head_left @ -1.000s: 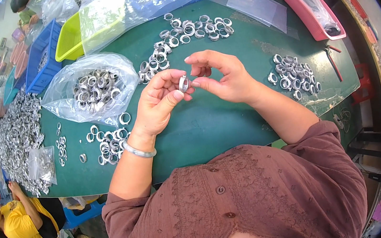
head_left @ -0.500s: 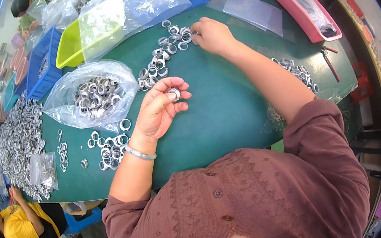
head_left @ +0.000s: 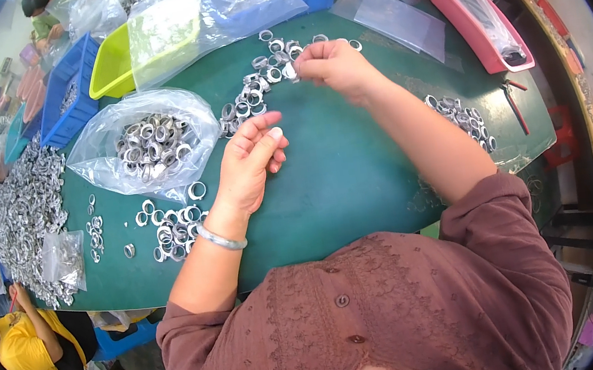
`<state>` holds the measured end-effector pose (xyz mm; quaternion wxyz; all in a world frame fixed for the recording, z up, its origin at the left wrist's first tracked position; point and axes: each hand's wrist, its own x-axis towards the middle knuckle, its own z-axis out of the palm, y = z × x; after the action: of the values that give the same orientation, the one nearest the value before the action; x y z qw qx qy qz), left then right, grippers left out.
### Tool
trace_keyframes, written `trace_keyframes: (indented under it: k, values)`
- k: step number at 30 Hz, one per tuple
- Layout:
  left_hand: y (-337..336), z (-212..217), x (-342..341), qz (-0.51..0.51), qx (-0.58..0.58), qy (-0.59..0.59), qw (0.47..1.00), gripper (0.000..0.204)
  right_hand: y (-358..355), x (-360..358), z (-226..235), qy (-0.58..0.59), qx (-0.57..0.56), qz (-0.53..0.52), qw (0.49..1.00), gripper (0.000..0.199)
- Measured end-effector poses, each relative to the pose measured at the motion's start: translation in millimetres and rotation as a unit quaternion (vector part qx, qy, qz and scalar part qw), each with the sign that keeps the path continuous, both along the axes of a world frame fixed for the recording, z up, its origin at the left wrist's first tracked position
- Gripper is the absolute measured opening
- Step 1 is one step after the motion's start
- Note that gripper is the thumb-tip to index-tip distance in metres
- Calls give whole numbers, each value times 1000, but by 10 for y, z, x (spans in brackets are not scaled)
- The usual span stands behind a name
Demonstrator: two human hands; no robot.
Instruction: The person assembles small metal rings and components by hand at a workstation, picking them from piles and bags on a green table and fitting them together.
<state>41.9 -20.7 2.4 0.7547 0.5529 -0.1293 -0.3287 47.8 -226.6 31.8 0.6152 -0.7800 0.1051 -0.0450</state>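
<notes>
My left hand [head_left: 252, 162] is raised over the middle of the table, fingers curled and thumb pressed in. They close around the metal ring seen there half a second ago, now hidden from sight. My right hand [head_left: 341, 70] is at the far side with thumb and fingers pinched together. A silvery metal ring [head_left: 289, 71] shows at its fingertips, by the edge of a loose row of similar rings [head_left: 255, 97]. Two more rings lie just beyond that hand, one of them a ring [head_left: 355, 45] past the knuckles.
A clear bag of rings [head_left: 94, 155] and a ring cluster [head_left: 177, 234] lie left, beside a large heap of metal parts [head_left: 27, 213]. Blue bin [head_left: 68, 103], lime bin [head_left: 105, 68] and pink bin [head_left: 462, 21] stand behind. Red-handled pliers [head_left: 515, 107] lie right. A person in yellow [head_left: 25, 344] sits left.
My right hand has moved slightly nearer and its fingertips have drawn together at a ring; rings beyond it now show. My left hand has turned, hiding the ring that was visible in its fingers.
</notes>
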Motion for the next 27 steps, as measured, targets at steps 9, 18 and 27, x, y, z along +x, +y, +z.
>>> trace_keyframes:
  k: [9, 18, 27]
  values:
    - [-59, -41, -83, 95, 48, -368, 924, 51, 401, -421, -95, 81, 265, 53, 959, 7]
    - [-23, -14, -57, 91, 76, -388, 914, 39, 396, -530, -126, 74, 247, 106, 960, 11]
    - [-25, -32, -57, 59, 2, -107, 992, 27, 375, -591, -184, -125, 79, 132, 980, 10]
